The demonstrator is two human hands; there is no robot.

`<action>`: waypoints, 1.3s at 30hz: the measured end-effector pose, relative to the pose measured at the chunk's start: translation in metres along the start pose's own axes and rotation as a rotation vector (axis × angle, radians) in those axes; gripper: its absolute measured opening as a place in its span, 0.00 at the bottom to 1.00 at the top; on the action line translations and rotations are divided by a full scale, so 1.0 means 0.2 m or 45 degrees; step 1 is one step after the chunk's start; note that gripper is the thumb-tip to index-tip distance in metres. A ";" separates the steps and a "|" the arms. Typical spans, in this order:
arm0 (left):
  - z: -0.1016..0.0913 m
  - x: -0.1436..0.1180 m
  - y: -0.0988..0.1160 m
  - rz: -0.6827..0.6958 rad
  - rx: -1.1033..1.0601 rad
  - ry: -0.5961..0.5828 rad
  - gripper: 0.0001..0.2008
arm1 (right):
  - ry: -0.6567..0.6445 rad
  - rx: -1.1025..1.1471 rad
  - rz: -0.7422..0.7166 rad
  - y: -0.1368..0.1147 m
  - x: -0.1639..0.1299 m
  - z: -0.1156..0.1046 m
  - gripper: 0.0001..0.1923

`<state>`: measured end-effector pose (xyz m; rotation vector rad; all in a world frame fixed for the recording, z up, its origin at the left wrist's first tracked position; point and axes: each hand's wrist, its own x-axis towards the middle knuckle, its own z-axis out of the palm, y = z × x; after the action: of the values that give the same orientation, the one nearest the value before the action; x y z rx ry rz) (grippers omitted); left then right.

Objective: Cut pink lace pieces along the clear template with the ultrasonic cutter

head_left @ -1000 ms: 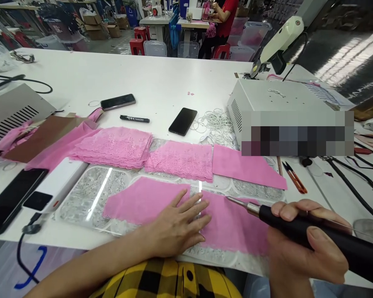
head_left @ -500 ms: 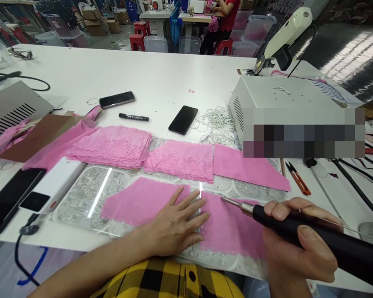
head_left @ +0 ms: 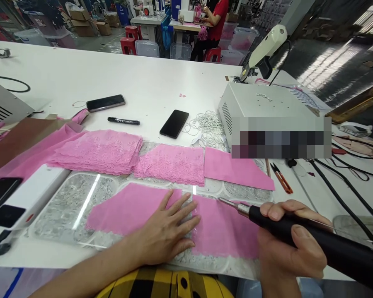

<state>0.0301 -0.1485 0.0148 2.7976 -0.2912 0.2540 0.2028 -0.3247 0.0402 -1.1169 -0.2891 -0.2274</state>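
My left hand [head_left: 170, 227] lies flat with fingers spread. It presses on the right part of a pink fabric piece [head_left: 118, 209], its fingertips reaching the gap beside a second pink piece [head_left: 220, 231]. In my right hand [head_left: 298, 240] is a thick black-handled tool [head_left: 275, 223] with a slim metal tip, held like a pen. That tip points left, at the upper edge of the second piece; whether it touches cannot be made out. Both pieces rest on a clear plastic sheet [head_left: 59, 215] over a speckled surface. Behind them lie a lace piece [head_left: 170, 163] and a plain pink piece [head_left: 236, 167].
A lace stack [head_left: 96, 151] sits left of centre. Beyond are a phone [head_left: 174, 124], a marker [head_left: 123, 121] and tangled white cord [head_left: 209, 128]. A grey metal box [head_left: 267, 101] and an orange cutter [head_left: 282, 179] stand right. A person in red [head_left: 216, 20] sits far back.
The view has turned slightly right, so the table's things appear further left. Both hands keep nearly the same places over the fabric, and the tool stays in my right hand.
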 end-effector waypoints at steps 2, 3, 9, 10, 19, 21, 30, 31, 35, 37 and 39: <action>0.00 0.00 0.00 -0.005 0.003 0.004 0.22 | 0.034 0.026 -0.015 0.00 0.01 -0.01 0.09; 0.00 0.00 0.00 -0.006 0.006 0.006 0.22 | 0.023 0.034 -0.015 -0.01 0.02 -0.02 0.09; 0.00 0.00 0.00 -0.003 0.034 -0.011 0.22 | -0.124 0.054 0.031 0.01 -0.02 0.02 0.08; 0.00 0.00 0.00 -0.004 0.031 -0.008 0.22 | -0.140 0.057 0.028 0.01 -0.03 0.02 0.08; 0.00 0.00 0.00 -0.003 0.032 -0.018 0.23 | -0.244 0.030 -0.007 0.03 -0.04 0.02 0.07; 0.00 0.00 0.00 0.008 0.053 -0.016 0.23 | -0.261 0.022 -0.016 0.03 -0.04 0.02 0.07; 0.02 -0.01 -0.01 0.046 0.136 0.000 0.24 | 0.192 -0.017 -0.057 -0.03 0.09 -0.08 0.09; 0.02 -0.01 -0.01 0.046 0.142 0.001 0.24 | 0.223 -0.030 -0.068 -0.04 0.10 -0.11 0.10; 0.03 -0.01 -0.01 0.039 0.138 0.020 0.23 | 0.220 -0.057 -0.094 -0.03 0.11 -0.17 0.09; 0.03 -0.01 -0.02 0.038 0.135 0.029 0.24 | 0.185 -0.054 -0.077 -0.03 0.09 -0.17 0.10; 0.03 -0.02 -0.02 0.041 0.139 0.033 0.23 | 0.149 -0.043 -0.061 -0.02 0.07 -0.15 0.10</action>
<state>0.0286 -0.1469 0.0071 2.8966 -0.3260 0.3224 0.2187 -0.3546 0.0364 -1.1264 -0.2087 -0.3396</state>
